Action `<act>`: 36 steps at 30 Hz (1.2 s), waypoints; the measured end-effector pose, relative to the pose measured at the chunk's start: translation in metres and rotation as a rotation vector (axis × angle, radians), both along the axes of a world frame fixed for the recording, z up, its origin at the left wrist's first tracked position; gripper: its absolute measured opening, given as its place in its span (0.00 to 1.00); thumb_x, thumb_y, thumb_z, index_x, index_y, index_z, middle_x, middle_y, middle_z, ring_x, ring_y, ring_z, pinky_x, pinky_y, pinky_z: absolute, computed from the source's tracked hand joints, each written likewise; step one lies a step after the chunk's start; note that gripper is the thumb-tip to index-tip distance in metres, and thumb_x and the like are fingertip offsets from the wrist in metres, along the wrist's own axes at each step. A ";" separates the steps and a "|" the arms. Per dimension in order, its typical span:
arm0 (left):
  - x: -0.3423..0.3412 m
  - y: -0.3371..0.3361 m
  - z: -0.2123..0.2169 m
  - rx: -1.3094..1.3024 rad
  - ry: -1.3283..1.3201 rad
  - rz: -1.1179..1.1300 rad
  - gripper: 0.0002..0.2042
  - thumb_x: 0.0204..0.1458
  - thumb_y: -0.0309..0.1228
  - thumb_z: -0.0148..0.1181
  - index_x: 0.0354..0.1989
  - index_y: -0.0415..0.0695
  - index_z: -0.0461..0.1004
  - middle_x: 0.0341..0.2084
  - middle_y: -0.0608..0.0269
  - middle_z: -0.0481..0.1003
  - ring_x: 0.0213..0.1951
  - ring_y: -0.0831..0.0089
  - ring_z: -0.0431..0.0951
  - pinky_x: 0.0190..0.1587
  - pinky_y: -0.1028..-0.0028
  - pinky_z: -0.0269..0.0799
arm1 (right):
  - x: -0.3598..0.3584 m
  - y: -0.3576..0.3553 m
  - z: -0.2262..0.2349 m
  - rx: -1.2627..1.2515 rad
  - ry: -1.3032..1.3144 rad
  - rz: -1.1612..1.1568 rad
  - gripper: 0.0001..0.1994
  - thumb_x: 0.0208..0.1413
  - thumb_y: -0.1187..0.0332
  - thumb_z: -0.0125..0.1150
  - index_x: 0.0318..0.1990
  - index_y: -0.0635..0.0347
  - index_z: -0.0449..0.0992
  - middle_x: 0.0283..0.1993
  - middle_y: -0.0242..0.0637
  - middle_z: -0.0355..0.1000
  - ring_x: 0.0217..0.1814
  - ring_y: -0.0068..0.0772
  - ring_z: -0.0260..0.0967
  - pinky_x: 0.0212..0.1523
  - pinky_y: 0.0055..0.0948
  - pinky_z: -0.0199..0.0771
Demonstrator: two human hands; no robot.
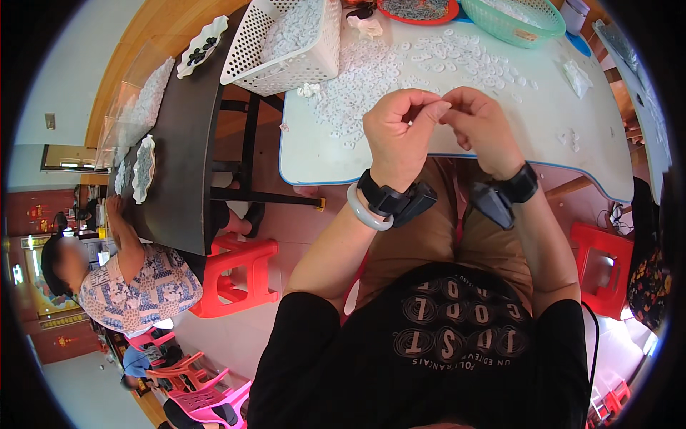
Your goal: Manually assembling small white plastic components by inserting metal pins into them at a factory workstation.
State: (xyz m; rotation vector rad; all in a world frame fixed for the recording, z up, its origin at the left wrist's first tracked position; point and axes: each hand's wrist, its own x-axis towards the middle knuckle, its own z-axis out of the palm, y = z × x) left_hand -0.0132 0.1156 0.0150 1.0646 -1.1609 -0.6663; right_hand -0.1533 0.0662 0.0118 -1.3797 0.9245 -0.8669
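Over the near edge of the white table (457, 132), my left hand (400, 136) and my right hand (486, 132) meet fingertip to fingertip. Both are closed in a pinch, thumb against index finger. Whatever lies between the tips is too small or too hidden to make out. Just beyond my hands, many small white round plastic pieces (350, 107) are spread across the tabletop. A few more white pieces (569, 138) lie apart to the right of my right hand.
A white perforated basket (304, 71) full of white pieces stands at the far left of the table. Behind are a red tray (451, 14) of grey bits and a green basket (525, 36). A co-worker (139, 289) sits left at a dark table (179, 136). Red stools (239, 275) stand nearby.
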 end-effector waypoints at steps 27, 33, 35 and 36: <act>-0.002 0.005 0.008 -0.237 -0.237 0.112 0.04 0.51 0.19 0.58 0.35 0.36 0.76 0.26 0.68 0.73 0.27 0.86 0.68 0.30 0.84 0.65 | 0.056 0.017 -0.043 -0.513 0.099 0.000 0.09 0.52 0.66 0.56 0.39 0.59 0.75 0.37 0.46 0.74 0.38 0.50 0.73 0.36 0.40 0.72; -0.005 0.003 0.005 -0.239 -0.164 0.079 0.06 0.52 0.19 0.58 0.39 0.35 0.75 0.28 0.68 0.74 0.27 0.86 0.69 0.30 0.85 0.65 | 0.051 0.003 -0.076 -0.382 -0.143 -0.123 0.07 0.53 0.73 0.55 0.38 0.64 0.73 0.37 0.48 0.72 0.35 0.50 0.71 0.34 0.38 0.71; -0.005 0.005 0.005 -0.234 -0.152 0.068 0.07 0.53 0.19 0.58 0.40 0.35 0.75 0.29 0.68 0.74 0.28 0.86 0.69 0.31 0.85 0.66 | 0.045 0.009 -0.067 -0.451 -0.122 -0.148 0.05 0.54 0.74 0.54 0.37 0.65 0.72 0.35 0.46 0.71 0.32 0.44 0.70 0.32 0.36 0.70; -0.006 0.006 0.006 -0.227 -0.141 0.061 0.07 0.53 0.19 0.58 0.40 0.35 0.75 0.29 0.68 0.74 0.28 0.86 0.69 0.31 0.85 0.66 | 0.041 0.012 -0.062 -0.461 -0.106 -0.161 0.05 0.55 0.74 0.53 0.37 0.66 0.72 0.34 0.45 0.71 0.31 0.40 0.69 0.31 0.35 0.69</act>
